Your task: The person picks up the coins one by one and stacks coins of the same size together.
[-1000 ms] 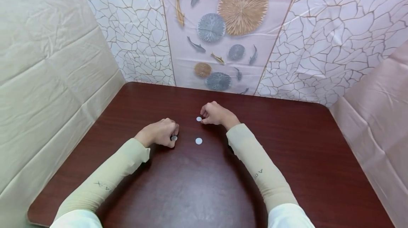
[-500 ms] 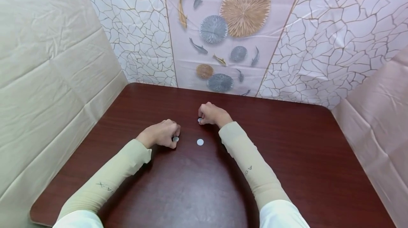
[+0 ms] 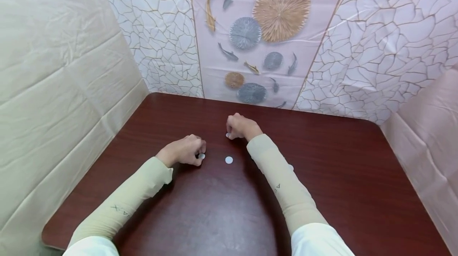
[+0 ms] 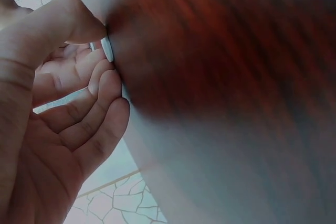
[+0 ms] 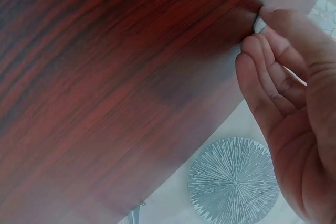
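My left hand is over the table with thumb and fingertips set at opposite edges of a small white disc; in the left wrist view this disc shows edge-on at the tabletop. Farther back, my right hand pinches a second small white disc, partly covered by the fingers. The right wrist view shows that disc between thumb and fingers, close to the wood. Between and in front of both hands, a third white disc lies flat, untouched.
Both hands work over a dark reddish-brown wooden table. A small white thing peeks out beside the right sleeve, mostly hidden. Patterned cloth hangs behind the table, with pale cloth on the left side.
My right hand has shifted left, and its fingers have come round the far disc. The left hand keeps its place at its disc. The head view has turned slightly left.
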`<action>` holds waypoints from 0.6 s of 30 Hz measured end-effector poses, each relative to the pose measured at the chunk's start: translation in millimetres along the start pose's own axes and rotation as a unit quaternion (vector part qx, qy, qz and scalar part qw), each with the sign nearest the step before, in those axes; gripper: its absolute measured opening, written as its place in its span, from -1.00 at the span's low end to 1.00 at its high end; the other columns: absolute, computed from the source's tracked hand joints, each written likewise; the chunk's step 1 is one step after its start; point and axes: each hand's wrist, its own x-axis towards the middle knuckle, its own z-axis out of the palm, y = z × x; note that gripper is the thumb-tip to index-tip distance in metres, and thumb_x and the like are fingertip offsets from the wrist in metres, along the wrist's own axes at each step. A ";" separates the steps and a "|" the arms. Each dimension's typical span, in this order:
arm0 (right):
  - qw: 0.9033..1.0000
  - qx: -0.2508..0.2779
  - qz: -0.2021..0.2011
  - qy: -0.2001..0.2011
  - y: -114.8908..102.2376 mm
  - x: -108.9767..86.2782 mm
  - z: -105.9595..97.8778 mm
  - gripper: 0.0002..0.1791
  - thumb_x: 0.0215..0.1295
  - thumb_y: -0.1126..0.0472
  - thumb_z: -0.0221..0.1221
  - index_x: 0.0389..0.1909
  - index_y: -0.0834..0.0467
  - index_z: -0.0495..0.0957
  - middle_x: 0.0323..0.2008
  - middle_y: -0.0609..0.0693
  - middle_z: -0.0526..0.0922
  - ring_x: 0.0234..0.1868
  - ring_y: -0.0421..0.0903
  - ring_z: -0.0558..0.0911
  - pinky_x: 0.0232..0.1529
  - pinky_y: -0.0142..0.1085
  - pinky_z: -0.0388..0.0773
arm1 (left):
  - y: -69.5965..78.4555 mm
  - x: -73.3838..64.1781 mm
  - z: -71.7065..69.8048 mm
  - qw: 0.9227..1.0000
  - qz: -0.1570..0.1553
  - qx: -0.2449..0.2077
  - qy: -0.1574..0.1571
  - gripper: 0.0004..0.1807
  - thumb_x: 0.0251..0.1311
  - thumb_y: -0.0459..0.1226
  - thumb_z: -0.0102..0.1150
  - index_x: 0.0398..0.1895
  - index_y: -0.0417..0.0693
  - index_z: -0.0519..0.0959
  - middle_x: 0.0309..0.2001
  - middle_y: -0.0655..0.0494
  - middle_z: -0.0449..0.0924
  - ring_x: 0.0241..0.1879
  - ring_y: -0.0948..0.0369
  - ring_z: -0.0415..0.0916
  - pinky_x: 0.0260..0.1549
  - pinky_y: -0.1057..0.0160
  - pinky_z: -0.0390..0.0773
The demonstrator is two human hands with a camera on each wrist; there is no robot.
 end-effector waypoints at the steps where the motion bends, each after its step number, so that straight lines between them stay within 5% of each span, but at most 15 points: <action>1: 1.000 -0.001 0.000 0.000 0.0 0.7 0.4 -0.88 0.39 0.13 0.34 -0.32 0.06 0.79 -0.23 -0.01 0.73 -0.28 -0.09 0.65 -0.23 -0.24 0.62 | 0.0 -0.3 0.8 1.000 0.000 -0.002 0.002 -0.89 0.11 -0.31 0.36 -0.29 -0.10 0.66 -0.36 0.14 0.66 -0.36 0.30 0.53 -0.29 0.32 0.60; 8: 1.000 -0.009 0.002 0.012 0.5 4.9 5.8 -0.85 0.23 0.15 0.38 -0.49 0.05 0.66 -0.41 -0.02 0.66 -0.39 -0.09 0.62 -0.33 -0.27 0.55 | -1.1 0.3 4.6 1.000 -0.005 -0.006 0.006 -0.86 0.09 -0.29 0.37 -0.29 -0.06 0.64 -0.33 0.13 0.66 -0.34 0.30 0.54 -0.27 0.32 0.60; 18: 0.996 -0.044 -0.053 0.053 5.3 9.1 13.6 -0.83 0.10 0.12 0.40 -0.56 0.03 0.61 -0.56 -0.08 0.65 -0.51 -0.13 0.61 -0.44 -0.32 0.52 | -2.8 -2.2 5.5 1.000 -0.017 -0.007 0.008 -0.86 0.10 -0.27 0.38 -0.28 -0.01 0.63 -0.32 0.16 0.64 -0.31 0.30 0.56 -0.24 0.34 0.60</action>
